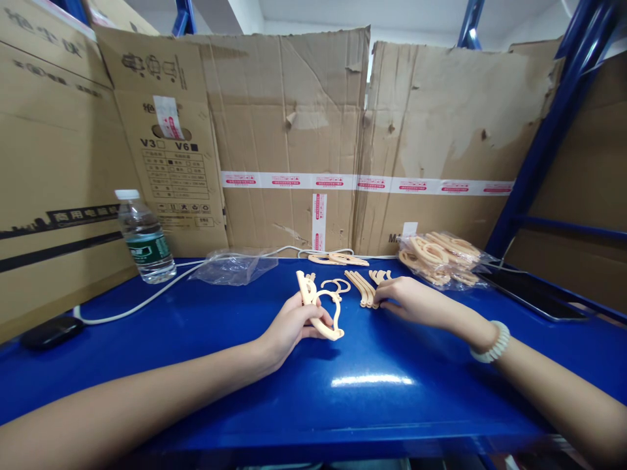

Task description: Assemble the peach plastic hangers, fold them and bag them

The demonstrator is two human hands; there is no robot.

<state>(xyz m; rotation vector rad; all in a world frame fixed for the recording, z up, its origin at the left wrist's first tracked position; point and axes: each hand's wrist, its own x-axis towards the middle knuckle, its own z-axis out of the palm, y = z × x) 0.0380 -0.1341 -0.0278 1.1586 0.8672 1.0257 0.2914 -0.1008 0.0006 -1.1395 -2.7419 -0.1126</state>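
My left hand (298,321) is closed around a cream plastic hanger part (313,312) with a curved loop, held just above the blue table. My right hand (409,299) reaches down at the right end of a row of slim cream plastic strips (360,288). Its fingers are pinched together at the nearest strip's end, and the fingertips are partly hidden. Small curved cream pieces (380,275) lie just behind that hand. A cream hook-shaped piece (337,285) rests between my hands, behind the held part.
A clear bag of cream parts (441,258) sits at the back right, beside a dark phone or tablet (531,295). More cream pieces (337,259) lie along the cardboard wall (289,117). Leftward are a crumpled plastic bag (232,267), water bottle (145,238), white cable (142,312) and black mouse (51,331).
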